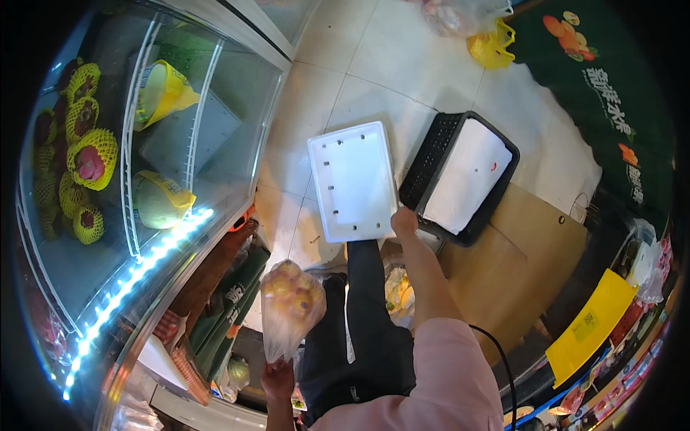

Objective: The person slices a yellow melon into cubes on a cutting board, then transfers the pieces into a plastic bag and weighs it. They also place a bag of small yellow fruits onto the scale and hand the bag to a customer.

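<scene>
head view: right hand (404,220) grips white foam tray (353,179).

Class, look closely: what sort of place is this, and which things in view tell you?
Probably a fruit shop: a lit glass-fronted display case holds fruit in yellow foam nets, the left hand holds a clear plastic bag of fruit, and a black plastic crate sits on the floor.

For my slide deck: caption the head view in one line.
Right hand grips a white foam tray; left hand holds a clear bag of fruit.
</scene>
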`<state>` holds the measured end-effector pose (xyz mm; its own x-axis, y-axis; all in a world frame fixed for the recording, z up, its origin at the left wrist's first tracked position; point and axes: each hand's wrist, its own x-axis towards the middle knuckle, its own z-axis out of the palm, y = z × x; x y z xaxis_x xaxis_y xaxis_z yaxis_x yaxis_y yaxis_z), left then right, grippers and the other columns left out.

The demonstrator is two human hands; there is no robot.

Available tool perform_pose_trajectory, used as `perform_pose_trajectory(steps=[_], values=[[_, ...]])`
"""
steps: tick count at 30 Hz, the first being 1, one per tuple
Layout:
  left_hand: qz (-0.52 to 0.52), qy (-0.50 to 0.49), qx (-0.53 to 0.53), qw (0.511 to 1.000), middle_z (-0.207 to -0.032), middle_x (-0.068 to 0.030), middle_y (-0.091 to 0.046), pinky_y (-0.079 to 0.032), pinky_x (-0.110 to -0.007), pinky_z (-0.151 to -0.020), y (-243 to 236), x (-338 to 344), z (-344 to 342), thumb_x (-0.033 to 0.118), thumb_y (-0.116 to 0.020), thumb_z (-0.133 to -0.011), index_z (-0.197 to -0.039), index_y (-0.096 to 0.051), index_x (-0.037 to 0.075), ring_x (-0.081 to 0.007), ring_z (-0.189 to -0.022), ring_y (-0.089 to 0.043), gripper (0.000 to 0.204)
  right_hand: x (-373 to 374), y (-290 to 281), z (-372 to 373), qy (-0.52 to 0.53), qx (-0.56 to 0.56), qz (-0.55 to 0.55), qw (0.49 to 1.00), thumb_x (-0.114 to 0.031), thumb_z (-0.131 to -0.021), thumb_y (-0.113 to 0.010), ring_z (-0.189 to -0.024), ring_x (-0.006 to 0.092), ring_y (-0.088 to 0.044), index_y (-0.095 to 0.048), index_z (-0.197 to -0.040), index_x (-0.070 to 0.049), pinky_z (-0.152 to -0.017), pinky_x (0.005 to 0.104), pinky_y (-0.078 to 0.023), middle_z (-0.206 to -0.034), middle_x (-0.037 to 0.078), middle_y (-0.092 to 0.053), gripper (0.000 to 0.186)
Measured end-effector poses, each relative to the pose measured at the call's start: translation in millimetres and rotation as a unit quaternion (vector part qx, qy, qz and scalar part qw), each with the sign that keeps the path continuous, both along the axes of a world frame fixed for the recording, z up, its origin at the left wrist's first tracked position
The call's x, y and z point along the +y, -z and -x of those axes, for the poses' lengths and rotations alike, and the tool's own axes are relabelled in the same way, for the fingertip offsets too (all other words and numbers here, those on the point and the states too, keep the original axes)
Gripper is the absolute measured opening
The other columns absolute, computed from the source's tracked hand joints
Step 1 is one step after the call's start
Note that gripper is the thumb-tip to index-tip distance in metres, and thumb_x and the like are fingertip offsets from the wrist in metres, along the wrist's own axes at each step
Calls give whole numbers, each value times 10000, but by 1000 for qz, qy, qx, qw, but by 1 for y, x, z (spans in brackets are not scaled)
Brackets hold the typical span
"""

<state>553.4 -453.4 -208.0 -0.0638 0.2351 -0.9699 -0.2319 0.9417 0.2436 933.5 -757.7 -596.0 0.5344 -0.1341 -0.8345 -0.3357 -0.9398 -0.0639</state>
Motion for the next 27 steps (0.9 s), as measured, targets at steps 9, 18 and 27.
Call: perform_pose_trajectory(steps=[9,18,27], values=[[21,65,77,995,-614,-4,-518,-437,-367,-732,-18,-3,-6,270,-480,-994,-633,-500,156,-221,-763,-554,380,-7,-14,3,27,-26,-3,999,-308,-858,-630,-1007,427,-638,-525,-1192,20,-842,520,-533,-1113,270,-629,481],[30,87,206,974,-811,-31,-648,-437,-417,-783,3,-8,-97,274,-503,-996,-902,-642,109,-235,-828,-612,235,-21,123,-2,23,-33,46,998,-265,-866,-654,-963,393,-660,-556,-1132,44,-833,474,-547,-1018,236,-667,419],[19,132,105,986,-582,-18,-515,-456,-444,-724,0,13,-48,345,-424,-1026,-607,-467,157,-231,-762,-599,462,-22,44,7,-26,-158,-59,985,-265,-779,-667,-777,443,-634,-673,-799,15,-691,543,-495,-810,254,-653,280]])
